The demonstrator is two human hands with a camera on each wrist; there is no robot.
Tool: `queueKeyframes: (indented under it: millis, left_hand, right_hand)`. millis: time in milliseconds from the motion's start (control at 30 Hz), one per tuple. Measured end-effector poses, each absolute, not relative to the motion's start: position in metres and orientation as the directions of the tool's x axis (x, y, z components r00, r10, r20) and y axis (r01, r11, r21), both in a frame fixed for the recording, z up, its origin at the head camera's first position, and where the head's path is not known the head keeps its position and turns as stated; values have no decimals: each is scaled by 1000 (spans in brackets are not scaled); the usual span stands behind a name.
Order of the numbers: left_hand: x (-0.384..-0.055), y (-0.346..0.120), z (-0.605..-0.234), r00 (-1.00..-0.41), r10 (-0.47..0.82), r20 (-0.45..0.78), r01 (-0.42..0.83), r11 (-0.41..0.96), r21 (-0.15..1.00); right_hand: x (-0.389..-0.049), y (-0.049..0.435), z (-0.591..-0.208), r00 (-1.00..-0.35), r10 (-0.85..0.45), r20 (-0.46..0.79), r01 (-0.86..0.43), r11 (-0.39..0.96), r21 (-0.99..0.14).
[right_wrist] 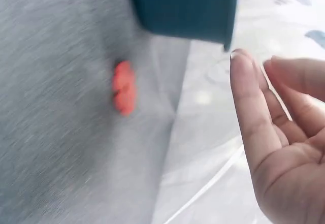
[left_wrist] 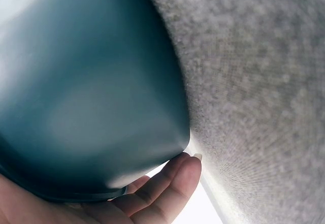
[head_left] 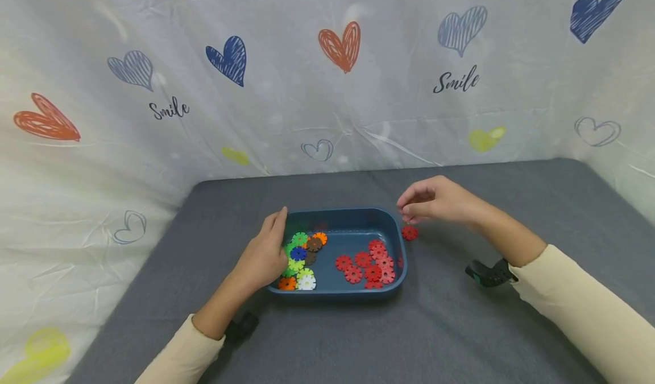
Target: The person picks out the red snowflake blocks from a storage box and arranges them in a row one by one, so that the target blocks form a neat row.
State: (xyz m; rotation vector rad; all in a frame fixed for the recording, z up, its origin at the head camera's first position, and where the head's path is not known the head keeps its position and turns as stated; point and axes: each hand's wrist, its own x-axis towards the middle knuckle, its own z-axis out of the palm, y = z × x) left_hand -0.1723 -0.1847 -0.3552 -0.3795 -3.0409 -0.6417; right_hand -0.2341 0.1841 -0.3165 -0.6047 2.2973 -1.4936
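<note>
A dark blue tray [head_left: 338,294] rests on the grey cloth. My left hand [head_left: 261,256] grips its left side, thumb along the rim; in the left wrist view the fingers of that hand [left_wrist: 157,196] lie against the tray's outer wall [left_wrist: 91,112]. Red notched discs [head_left: 372,272] lie at the right inside it, and mixed-colour discs [head_left: 299,253] at the left, partly hidden by the hand. Just beyond the right rim, my right hand [head_left: 435,199] hovers with loosely bent fingers, nothing visible between them. Below it, a red notched disc [head_left: 410,232] lies on the cloth.
Grey cloth [head_left: 338,344] covers the table around the tray. Behind stands a white curtain [head_left: 286,88] printed with hearts and words. A dark strapped device [head_left: 491,274] hangs at my right wrist.
</note>
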Motion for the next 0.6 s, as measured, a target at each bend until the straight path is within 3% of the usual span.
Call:
queueKeyframes:
  millis: [200, 600]
  left_hand:
    - [-173, -186, -355, -971, 232, 65, 238, 887, 395]
    - [-173, -185, -355, -970, 235, 67, 242, 883, 401]
  right_hand:
    - [-234, 153, -316, -781, -624, 10, -303, 365, -880]
    - [-230, 97, -326, -676, -725, -133, -384, 500, -776]
